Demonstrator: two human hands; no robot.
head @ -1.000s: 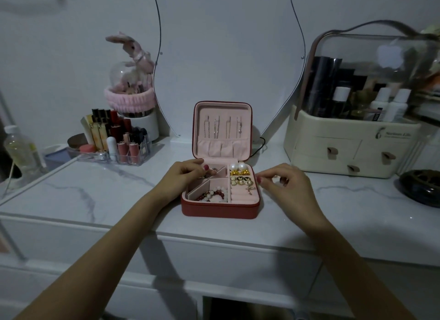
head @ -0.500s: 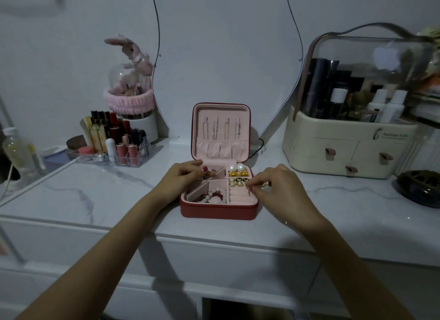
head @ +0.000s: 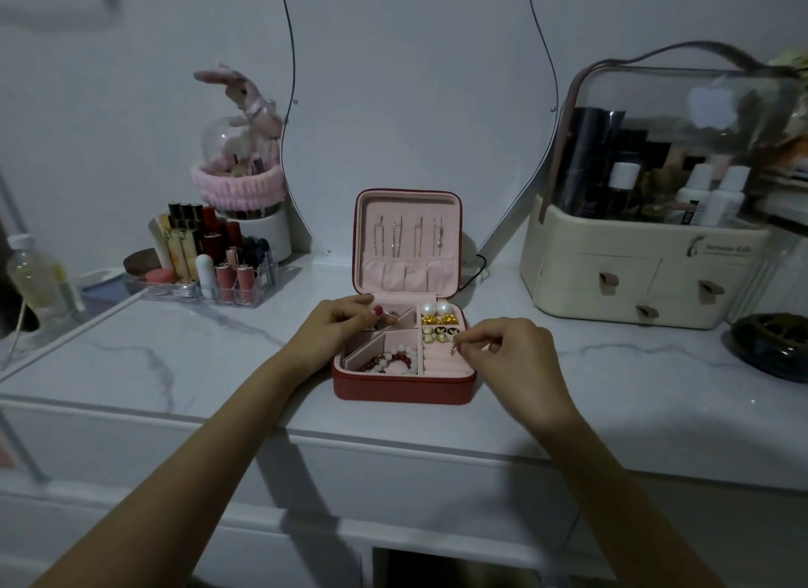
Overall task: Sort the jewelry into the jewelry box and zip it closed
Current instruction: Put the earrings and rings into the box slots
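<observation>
A red jewelry box point(head: 404, 388) with pink lining stands open on the marble vanity top, its lid point(head: 409, 211) upright with several thin pieces hanging inside. Pearl earrings point(head: 436, 308), gold studs and a red-and-white bead bracelet point(head: 393, 362) lie in its compartments. My left hand point(head: 339, 331) rests on the box's back-left compartment, fingers curled over a small ring there. My right hand point(head: 509, 353) pinches a small earring point(head: 454, 347) over the right-hand ring rolls.
A clear lipstick organizer point(head: 205, 264) and a pink rabbit dome point(head: 240, 159) stand at the back left, with a bottle point(head: 33, 277) at the far left. A cream cosmetics case point(head: 647, 246) fills the back right; a dark dish point(head: 771, 347) sits beside it.
My right hand has moved left from the box's right edge and now holds the small earring over the ring rolls. My left hand stays at the back-left compartment.
</observation>
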